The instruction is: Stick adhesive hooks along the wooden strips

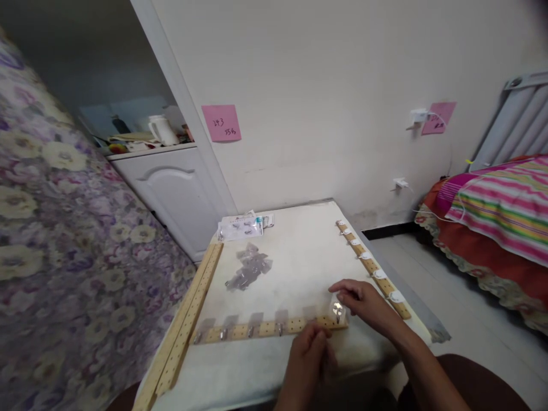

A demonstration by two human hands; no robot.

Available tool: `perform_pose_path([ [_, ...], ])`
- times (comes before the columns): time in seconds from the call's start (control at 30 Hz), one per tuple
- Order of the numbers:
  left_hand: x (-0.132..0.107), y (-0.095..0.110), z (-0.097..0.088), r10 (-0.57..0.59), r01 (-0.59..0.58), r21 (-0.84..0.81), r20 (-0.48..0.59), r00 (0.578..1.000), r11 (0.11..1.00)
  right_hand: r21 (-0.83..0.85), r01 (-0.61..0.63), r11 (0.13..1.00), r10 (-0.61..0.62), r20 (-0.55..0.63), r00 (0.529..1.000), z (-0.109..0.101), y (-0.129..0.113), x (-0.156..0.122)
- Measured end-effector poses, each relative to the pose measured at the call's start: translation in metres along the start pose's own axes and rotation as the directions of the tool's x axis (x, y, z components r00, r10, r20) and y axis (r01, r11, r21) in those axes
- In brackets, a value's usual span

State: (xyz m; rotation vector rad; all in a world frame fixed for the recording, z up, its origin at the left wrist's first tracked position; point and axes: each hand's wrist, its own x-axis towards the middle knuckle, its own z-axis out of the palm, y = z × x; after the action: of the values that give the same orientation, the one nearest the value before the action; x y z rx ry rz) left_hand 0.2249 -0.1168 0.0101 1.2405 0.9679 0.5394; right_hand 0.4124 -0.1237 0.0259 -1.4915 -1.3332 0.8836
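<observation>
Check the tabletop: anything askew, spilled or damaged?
Nothing looks spilled or plainly broken. One untidy spot: the heap of translucent pieces on the left of the tabletop, overlapping at random angles, whereas the hooks along the near wooden strip stand in a row. Too blurred to check individual pieces.

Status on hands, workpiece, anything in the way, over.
Right hand at clear plastic square with silvery metal hook, hold unclear. Square at right end of front perforated pale wooden strip. Left hand curled, hiding part of strip's near edge.
</observation>
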Motion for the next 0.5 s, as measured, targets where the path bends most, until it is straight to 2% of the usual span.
perform_pose_path([
  [0.13,0.008,-0.023,0.021,-0.113,0.121,-0.154,0.058,0.992,0.981,-0.128,0.038,0.991,-0.035,0.028,0.999,-0.004,0.011,-0.005],
  [0.27,0.013,-0.033,0.038,-0.221,0.224,-0.279,0.044,0.974,0.934,-0.174,0.037,0.984,-0.027,0.058,0.998,-0.003,0.028,-0.004],
  [0.5,0.025,-0.042,0.051,-0.212,0.176,-0.444,-0.034,0.977,0.879,-0.194,0.036,0.98,-0.019,0.087,0.996,0.001,0.034,0.001],
])
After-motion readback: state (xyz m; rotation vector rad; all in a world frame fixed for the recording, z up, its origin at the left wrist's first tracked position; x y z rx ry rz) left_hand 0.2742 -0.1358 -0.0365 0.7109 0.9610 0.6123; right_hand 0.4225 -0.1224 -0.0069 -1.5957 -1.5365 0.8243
